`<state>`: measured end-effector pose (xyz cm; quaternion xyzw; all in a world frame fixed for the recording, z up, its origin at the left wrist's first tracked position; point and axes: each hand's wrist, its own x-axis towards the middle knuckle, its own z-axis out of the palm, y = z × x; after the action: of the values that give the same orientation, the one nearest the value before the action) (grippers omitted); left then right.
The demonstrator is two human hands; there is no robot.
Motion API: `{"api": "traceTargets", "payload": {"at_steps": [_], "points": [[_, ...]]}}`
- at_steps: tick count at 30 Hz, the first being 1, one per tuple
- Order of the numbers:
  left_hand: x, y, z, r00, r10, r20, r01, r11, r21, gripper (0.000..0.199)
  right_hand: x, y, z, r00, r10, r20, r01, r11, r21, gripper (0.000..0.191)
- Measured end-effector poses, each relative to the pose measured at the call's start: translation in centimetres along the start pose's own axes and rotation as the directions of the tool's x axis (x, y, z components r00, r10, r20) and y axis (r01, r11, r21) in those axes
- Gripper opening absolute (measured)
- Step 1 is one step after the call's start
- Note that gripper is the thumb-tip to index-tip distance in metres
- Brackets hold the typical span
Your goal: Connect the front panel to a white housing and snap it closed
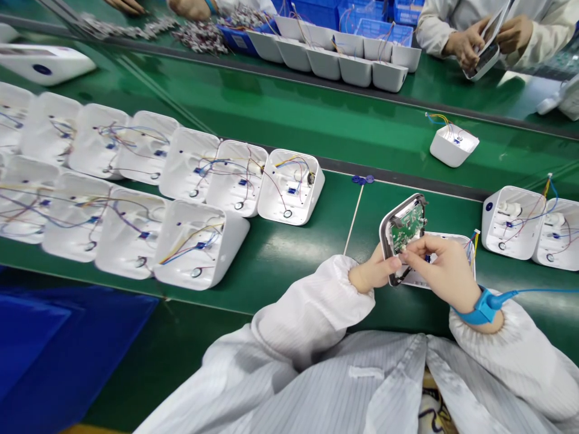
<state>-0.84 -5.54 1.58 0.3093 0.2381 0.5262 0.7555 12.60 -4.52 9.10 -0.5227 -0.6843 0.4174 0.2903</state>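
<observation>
My left hand (376, 269) grips the lower left edge of a white panel (386, 232), which is tilted up off the bench. A green circuit board (409, 226) and a dark gasket sit on the panel's inner face. The fingers of my right hand (446, 265) pinch together at the lower part of the board; what they hold is too small to make out. Behind and below that hand lies a white housing (452, 239), mostly covered, with coloured wires (474, 238) standing up at its right. A blue wrist strap (479, 310) circles my right wrist.
White housings (292, 187) with loose wires stand in two rows at left; two more (513, 223) stand at right. A single housing (455, 147) sits on the green belt (344, 120). Across it, co-workers' hands (470, 45) handle parts. A blue cord (543, 291) runs right.
</observation>
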Motion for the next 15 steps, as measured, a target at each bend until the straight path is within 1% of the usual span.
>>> {"api": "traceTargets", "payload": {"at_steps": [9, 15], "points": [[-0.05, 0.29, 0.03, 1.000, 0.003, 0.014, -0.003, 1.000, -0.010, 0.074, 0.05, 0.21, -0.23, 1.000, -0.013, 0.015, 0.013, 1.000, -0.021, 0.016], [-0.01, 0.21, 0.09, 1.000, -0.015, 0.007, 0.015, 1.000, -0.005, 0.076, -0.20, 0.11, -0.37, 0.999, -0.029, 0.031, 0.031, 0.998, -0.057, 0.012]]}}
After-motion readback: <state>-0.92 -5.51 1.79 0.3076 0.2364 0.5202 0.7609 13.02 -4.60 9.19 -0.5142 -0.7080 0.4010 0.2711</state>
